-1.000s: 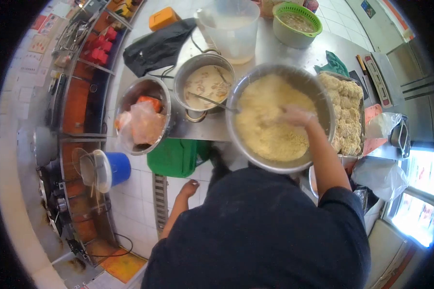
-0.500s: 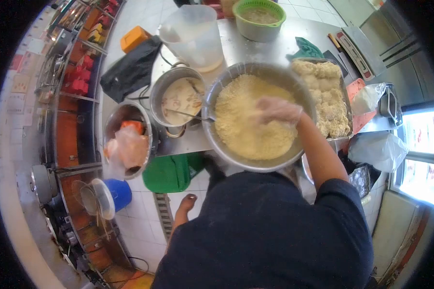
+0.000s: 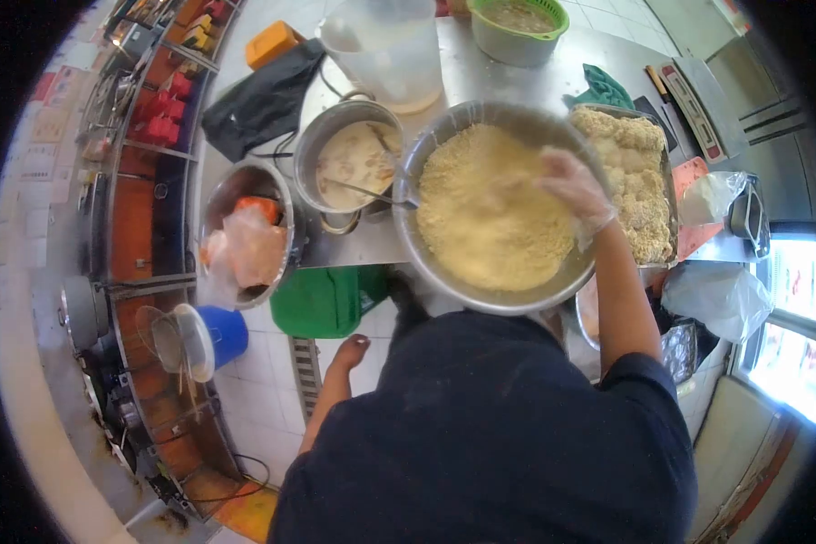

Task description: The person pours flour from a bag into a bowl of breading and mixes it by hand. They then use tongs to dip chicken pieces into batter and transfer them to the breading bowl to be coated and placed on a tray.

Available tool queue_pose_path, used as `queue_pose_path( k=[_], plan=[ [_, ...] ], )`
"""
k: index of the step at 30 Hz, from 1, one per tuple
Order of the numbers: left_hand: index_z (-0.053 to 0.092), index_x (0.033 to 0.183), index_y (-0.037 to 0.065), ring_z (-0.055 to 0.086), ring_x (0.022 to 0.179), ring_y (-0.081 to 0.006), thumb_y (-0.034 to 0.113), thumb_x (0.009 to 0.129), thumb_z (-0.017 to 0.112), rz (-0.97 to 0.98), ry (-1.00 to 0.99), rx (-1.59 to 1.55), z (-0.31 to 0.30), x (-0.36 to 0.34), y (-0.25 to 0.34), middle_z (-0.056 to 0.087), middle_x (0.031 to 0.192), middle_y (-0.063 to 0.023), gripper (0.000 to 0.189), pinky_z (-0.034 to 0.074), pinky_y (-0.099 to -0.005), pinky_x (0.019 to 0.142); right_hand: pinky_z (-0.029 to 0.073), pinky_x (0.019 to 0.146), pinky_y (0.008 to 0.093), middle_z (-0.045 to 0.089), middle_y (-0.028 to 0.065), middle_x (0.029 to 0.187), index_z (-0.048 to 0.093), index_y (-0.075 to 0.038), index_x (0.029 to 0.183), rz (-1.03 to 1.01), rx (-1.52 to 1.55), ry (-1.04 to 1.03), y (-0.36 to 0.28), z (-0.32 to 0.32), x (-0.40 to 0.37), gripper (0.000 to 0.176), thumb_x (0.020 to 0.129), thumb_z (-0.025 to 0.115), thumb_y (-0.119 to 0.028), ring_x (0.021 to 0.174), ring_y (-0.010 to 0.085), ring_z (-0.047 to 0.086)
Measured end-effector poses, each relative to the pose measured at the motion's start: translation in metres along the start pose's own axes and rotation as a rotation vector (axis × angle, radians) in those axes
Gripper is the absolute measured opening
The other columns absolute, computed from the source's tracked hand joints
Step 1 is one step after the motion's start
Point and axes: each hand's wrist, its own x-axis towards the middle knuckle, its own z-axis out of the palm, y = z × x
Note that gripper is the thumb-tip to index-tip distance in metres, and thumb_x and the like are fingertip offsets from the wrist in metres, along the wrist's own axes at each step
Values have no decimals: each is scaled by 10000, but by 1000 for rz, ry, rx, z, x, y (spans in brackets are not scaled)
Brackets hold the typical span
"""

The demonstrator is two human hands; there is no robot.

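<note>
A wide metal bowl (image 3: 408, 238) holds a heap of pale yellow crumbs (image 3: 490, 222). Over the bowl's right side is my right hand (image 3: 578, 192), in a clear plastic glove. Its fingers are loosely spread, somewhat blurred, with nothing visible held in them. My left hand (image 3: 352, 351) hangs bare and low beside my body, fingers curled in, touching nothing. Just right of the bowl, a tray (image 3: 672, 218) carries crumb-coated pieces (image 3: 639, 172). To the left, a metal pot (image 3: 304, 163) contains milky liquid with pieces in it, and a long-handled utensil (image 3: 358, 189) rests across to the bowl's rim.
Left of the pot is a metal bowl (image 3: 286, 249) with a plastic bag of pinkish contents (image 3: 249, 249). Behind stand a clear plastic pitcher (image 3: 385, 54) and a green colander (image 3: 553, 20) in a container. A green bin (image 3: 313, 304) and blue bucket (image 3: 222, 340) are below.
My right hand has moved right and up from the middle of the crumbs to the bowl's right side. My left hand stays low. The whole view has shifted slightly.
</note>
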Motion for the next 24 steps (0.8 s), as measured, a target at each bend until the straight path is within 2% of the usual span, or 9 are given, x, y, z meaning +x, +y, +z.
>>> queue_pose_path(
  k=[2,6,9,12,16,18,19,22,24],
  plan=[
    [638,1170,89,649,1011,-337,384,890,635,0,-11,-18,-2,-8,12,680,1068,-214,406,503,-391,877,411,1053,388,520,170,1372,503,-17,1347,-2,-465,128,17,-10,4,642,820,705,-323,1251,284,511],
    [635,1177,89,642,1038,-336,383,888,636,191,-9,59,22,25,-41,679,1083,-212,412,498,-395,898,447,994,380,616,190,1218,581,12,1235,58,-592,32,9,-2,3,542,847,688,-351,1165,285,572],
    [636,1174,81,634,1061,-331,382,887,638,-5,1,5,16,1,-17,680,1086,-208,416,494,-397,911,480,934,406,646,258,1095,607,-45,1199,105,-1114,-520,10,22,6,507,803,707,-346,1061,355,620],
    [639,1170,74,627,1077,-335,379,886,640,-20,-3,-28,16,-3,-21,678,1097,-204,417,491,-396,916,499,893,425,648,246,1099,595,-69,1225,113,-1159,-351,65,58,4,542,783,727,-353,1060,350,622],
    [643,1164,75,636,1050,-335,381,885,642,37,8,31,16,-7,-24,671,1110,-216,414,498,-402,898,508,882,428,643,225,1144,570,-53,1264,-53,-1082,-155,58,56,-1,599,768,746,-338,1064,342,626],
    [644,1160,73,645,1028,-330,382,885,644,-44,3,-84,18,-7,-23,676,1091,-217,414,503,-407,886,499,903,427,630,212,1183,546,-44,1298,221,-470,-380,10,40,-2,646,761,758,-334,1083,330,621],
    [644,1160,73,645,1028,-330,382,885,644,-48,11,-94,19,-9,-23,676,1091,-217,414,503,-407,886,509,878,418,636,202,1179,554,-36,1297,-139,-569,-235,51,32,15,656,764,758,-359,1032,320,646],
    [644,1164,79,644,1033,-333,377,885,645,-28,25,-83,20,-13,-19,677,1087,-219,408,503,-400,892,517,838,426,654,191,1128,594,-55,1252,-318,-781,30,31,27,12,543,820,706,-363,953,329,663],
    [644,1167,82,636,1054,-341,379,883,644,-14,53,9,20,-19,-13,674,1093,-225,411,495,-400,912,518,825,435,667,185,1083,629,-64,1185,-209,-1002,-67,-16,28,9,439,841,677,-331,927,340,664]
  ],
)
